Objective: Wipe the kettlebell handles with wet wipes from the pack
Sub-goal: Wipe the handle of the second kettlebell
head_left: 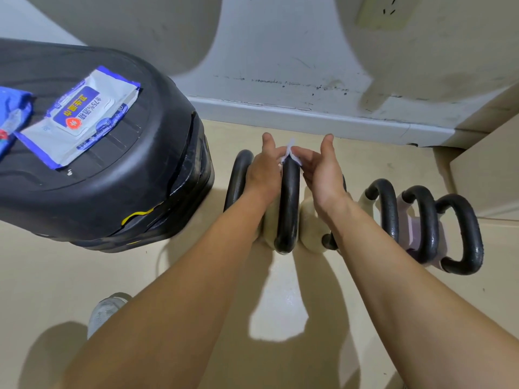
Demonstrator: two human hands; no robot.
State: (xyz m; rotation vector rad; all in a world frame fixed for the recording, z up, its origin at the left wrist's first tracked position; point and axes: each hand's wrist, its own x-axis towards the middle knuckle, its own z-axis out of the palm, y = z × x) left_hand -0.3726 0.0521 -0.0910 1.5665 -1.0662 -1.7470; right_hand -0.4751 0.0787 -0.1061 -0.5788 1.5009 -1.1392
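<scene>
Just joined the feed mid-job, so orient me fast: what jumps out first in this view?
Centre frame, the left hand and right hand pinch a white wipe over the top of a black kettlebell handle. More black handles line up on the floor to the right, along the wall. At left, the blue-and-white wipes pack lies on a black case.

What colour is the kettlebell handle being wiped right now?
Black, with a slightly scuffed finish; the handle shows clearly in the head view, the white wipe draped over its top.
</scene>
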